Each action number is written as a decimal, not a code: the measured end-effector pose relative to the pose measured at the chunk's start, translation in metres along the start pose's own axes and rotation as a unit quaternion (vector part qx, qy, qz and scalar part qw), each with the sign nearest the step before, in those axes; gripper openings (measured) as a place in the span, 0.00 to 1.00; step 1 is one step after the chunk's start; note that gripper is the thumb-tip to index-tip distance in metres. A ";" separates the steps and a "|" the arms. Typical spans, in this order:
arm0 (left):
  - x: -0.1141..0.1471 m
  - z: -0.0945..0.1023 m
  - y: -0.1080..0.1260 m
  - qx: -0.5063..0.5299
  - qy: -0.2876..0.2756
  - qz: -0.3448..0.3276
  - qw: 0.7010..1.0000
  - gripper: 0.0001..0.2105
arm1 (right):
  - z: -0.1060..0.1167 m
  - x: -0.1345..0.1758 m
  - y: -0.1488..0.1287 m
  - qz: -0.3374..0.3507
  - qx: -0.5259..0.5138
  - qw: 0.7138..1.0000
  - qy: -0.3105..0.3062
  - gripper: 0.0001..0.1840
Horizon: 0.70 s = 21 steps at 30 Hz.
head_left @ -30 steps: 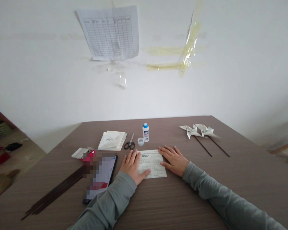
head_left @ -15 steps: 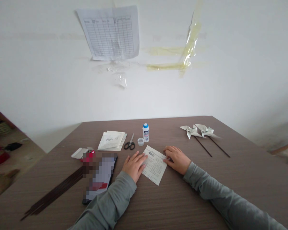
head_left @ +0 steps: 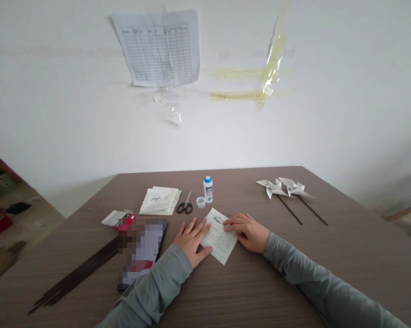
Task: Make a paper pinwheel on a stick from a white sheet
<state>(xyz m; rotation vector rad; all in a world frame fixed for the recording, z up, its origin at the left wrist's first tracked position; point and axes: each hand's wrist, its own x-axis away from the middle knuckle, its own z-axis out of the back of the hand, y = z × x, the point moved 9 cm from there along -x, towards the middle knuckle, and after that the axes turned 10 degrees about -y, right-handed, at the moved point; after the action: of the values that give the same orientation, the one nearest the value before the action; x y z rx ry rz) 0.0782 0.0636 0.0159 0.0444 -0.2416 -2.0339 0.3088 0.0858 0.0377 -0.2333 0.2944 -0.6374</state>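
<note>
A square sheet of printed paper (head_left: 220,243) lies turned like a diamond on the table in front of me. My left hand (head_left: 193,243) rests flat at its left corner, fingers spread, with the fingertips and thumb over the edge. From the other side, my right hand (head_left: 251,231) reaches over the right corner; its fingers are stretched out onto the sheet, and part of that corner is hidden under them. Just beyond the paper stand a white glue bottle (head_left: 208,191) with a blue top and a small clear cap (head_left: 200,202).
Black-handled scissors (head_left: 185,206) lie beside a stack of paper sheets (head_left: 159,200). Leftward are a small red-and-white box (head_left: 125,221), a phone (head_left: 142,255) and a bundle of dark sticks (head_left: 77,273). Two paper pinwheels (head_left: 273,187) on sticks lie at the right. A wall (head_left: 205,141) rises behind the table.
My right hand has slid left, its fingers now farther over the sheet. My left hand's fingers have spread, and its thumb has swung outward over the paper's lower left edge.
</note>
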 end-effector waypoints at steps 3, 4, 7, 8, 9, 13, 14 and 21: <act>0.004 0.002 0.001 0.005 0.002 -0.003 1.000 0.42 | -0.004 0.001 0.008 -0.017 -0.016 1.000 -0.007 0.34; 0.005 0.003 0.001 0.008 0.001 -0.004 1.000 0.43 | -0.006 0.001 0.010 -0.020 -0.023 0.999 -0.013 0.33; 0.004 0.006 0.000 0.021 -0.006 -0.006 1.000 0.47 | -0.008 0.002 0.017 -0.026 -0.042 0.998 -0.034 0.35; 0.003 0.007 -0.001 0.027 -0.006 -0.004 1.000 0.48 | -0.007 0.002 0.018 -0.024 -0.047 0.998 -0.040 0.37; 0.002 0.009 -0.002 0.033 -0.005 -0.002 0.999 0.47 | -0.006 0.003 0.018 -0.021 -0.052 0.997 -0.043 0.39; 0.000 0.015 -0.006 0.044 -0.001 0.007 0.999 0.42 | 0.002 0.004 0.015 -0.002 -0.073 0.996 -0.049 0.38; 0.000 0.016 -0.007 0.044 -0.001 0.007 0.999 0.41 | 0.003 0.004 0.015 -0.001 -0.076 0.996 -0.050 0.37; 0.000 0.019 -0.012 0.055 -0.001 0.018 0.998 0.33 | 0.003 0.008 0.020 -0.008 -0.073 0.997 -0.026 0.32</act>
<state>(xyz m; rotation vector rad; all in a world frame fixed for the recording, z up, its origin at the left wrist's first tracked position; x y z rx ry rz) 0.0648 0.0722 0.0326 0.1053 -0.3535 -1.9837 0.3271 0.0964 0.0328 -0.3918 0.2885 -0.6250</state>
